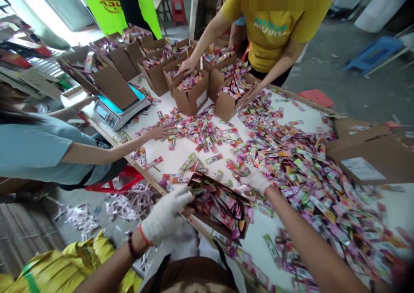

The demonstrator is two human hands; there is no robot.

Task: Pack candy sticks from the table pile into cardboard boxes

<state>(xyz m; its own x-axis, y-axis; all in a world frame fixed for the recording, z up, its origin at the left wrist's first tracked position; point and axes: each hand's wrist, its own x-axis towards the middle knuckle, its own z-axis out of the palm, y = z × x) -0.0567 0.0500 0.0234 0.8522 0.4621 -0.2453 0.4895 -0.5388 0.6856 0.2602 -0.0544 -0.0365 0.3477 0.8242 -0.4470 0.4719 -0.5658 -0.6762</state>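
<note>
A cardboard box [223,235] packed with colourful stick sachets [223,204] lies tilted at the table's near edge, in front of my body. My left hand [168,213], in a white glove, is at the box's left end with its fingers stretched out along it. Beyond the box's far side, my gloved right hand [257,179] has its fingers curled around a small bunch of sachets [238,168] close to the tabletop. Its fingertips are partly hidden and slightly blurred.
A large heap of sachets [310,181] spreads over the right side. Several filled boxes [190,99] stand at the back. A scale [119,112] carries another box. A person in yellow [274,38] and one in light blue [35,151] reach over the table. A carton [371,155] stands at right.
</note>
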